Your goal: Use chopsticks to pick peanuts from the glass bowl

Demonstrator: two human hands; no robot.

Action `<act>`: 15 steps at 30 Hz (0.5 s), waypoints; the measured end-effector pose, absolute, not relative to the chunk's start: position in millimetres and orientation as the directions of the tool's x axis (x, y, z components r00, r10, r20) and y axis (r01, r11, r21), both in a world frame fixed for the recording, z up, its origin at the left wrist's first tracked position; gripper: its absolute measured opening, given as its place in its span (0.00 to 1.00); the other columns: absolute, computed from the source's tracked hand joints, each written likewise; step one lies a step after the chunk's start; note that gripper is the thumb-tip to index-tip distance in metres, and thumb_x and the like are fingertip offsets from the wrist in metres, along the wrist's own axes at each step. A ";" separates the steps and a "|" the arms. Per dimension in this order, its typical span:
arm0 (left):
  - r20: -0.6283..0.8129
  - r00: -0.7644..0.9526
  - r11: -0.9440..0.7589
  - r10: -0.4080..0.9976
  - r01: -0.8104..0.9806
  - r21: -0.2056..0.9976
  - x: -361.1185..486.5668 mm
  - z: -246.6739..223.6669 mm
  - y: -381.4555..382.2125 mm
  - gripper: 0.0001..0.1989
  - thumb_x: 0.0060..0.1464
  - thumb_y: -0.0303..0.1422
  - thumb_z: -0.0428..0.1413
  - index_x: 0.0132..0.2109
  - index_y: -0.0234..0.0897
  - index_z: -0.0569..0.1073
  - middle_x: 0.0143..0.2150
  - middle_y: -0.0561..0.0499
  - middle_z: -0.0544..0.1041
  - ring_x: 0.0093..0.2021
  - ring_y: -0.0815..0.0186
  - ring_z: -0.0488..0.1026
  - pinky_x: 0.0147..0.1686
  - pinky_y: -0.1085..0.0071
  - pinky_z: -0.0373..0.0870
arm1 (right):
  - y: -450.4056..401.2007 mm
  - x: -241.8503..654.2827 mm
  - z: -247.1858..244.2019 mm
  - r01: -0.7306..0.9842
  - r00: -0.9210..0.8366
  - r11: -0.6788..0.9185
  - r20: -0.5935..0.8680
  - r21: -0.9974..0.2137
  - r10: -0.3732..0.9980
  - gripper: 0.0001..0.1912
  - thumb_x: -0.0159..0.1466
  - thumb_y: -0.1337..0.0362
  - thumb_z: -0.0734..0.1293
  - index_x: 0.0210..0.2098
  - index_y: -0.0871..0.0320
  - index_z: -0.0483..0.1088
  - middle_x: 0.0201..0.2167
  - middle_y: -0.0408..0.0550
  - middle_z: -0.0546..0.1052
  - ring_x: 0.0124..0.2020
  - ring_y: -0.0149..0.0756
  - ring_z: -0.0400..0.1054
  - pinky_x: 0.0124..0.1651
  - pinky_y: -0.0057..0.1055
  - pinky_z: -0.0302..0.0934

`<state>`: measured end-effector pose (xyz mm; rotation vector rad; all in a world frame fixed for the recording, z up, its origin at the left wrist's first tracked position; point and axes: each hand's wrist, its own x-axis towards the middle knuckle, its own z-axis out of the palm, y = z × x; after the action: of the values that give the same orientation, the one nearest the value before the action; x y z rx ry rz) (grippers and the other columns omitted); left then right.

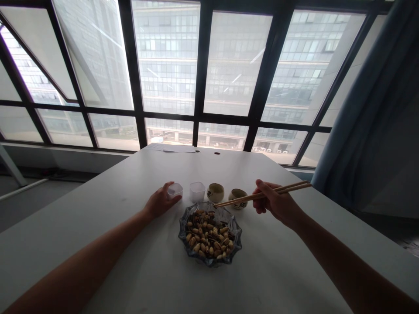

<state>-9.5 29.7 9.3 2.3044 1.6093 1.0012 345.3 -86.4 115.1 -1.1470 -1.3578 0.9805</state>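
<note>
Wooden chopsticks are held in my right hand, their tips over the back rim of a scalloped glass bowl. Mixed nuts and seeds fill much of the bowl. Behind it stand, in a row, a clear plastic cup, a second clear cup, a small beige ceramic cup and another ceramic cup with dark markings. My left hand has its fingers and thumb around the leftmost clear cup, which stands on the table.
The white table reaches toward large windows. White papers lie at its far edge, near a small dark red round item. A blue curtain hangs at the right.
</note>
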 end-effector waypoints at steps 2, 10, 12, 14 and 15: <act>0.432 0.193 -0.408 0.881 0.773 0.486 -9.3 9.1 29.8 0.34 0.54 0.53 0.55 0.61 0.37 0.65 0.48 0.40 0.79 0.45 0.52 0.78 0.44 0.59 0.74 | -85.9 346.5 114.7 0.100 0.016 0.187 0.189 -0.977 0.982 0.27 0.54 0.41 0.73 0.23 0.61 0.72 0.15 0.48 0.75 0.14 0.32 0.68 0.15 0.26 0.60; 0.449 0.201 -0.420 0.871 0.778 0.467 -10.1 4.9 34.0 0.34 0.54 0.52 0.54 0.61 0.36 0.65 0.48 0.39 0.79 0.45 0.53 0.78 0.45 0.58 0.73 | -82.9 348.3 114.8 0.023 0.064 0.167 0.168 -0.986 0.984 0.28 0.49 0.40 0.75 0.22 0.61 0.72 0.13 0.47 0.74 0.12 0.31 0.66 0.14 0.24 0.57; 0.445 0.202 -0.417 0.873 0.781 0.465 -10.1 4.3 34.4 0.35 0.54 0.53 0.54 0.61 0.36 0.64 0.48 0.39 0.79 0.44 0.52 0.78 0.44 0.59 0.73 | -81.1 349.1 113.9 -0.012 0.077 0.161 0.159 -0.987 0.984 0.27 0.48 0.41 0.76 0.21 0.61 0.72 0.13 0.47 0.74 0.12 0.31 0.65 0.14 0.24 0.56; 0.445 0.202 -0.417 0.872 0.783 0.462 -10.1 3.8 34.6 0.35 0.54 0.54 0.54 0.61 0.35 0.64 0.47 0.39 0.79 0.44 0.52 0.78 0.43 0.59 0.74 | -79.9 350.2 113.3 -0.050 0.089 0.149 0.144 -0.988 0.986 0.26 0.49 0.42 0.76 0.22 0.61 0.72 0.13 0.47 0.73 0.12 0.31 0.65 0.14 0.24 0.56; 0.448 0.202 -0.418 0.871 0.783 0.460 -10.2 3.5 34.7 0.35 0.54 0.54 0.54 0.61 0.36 0.64 0.47 0.39 0.79 0.43 0.52 0.78 0.43 0.59 0.74 | -79.6 350.7 113.2 -0.069 0.096 0.142 0.135 -0.987 0.986 0.25 0.50 0.43 0.76 0.22 0.61 0.72 0.12 0.46 0.73 0.12 0.30 0.65 0.14 0.24 0.56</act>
<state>-10.2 34.7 3.5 2.3308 1.6157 1.0112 350.7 -79.6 113.2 -1.0940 -1.1503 1.0760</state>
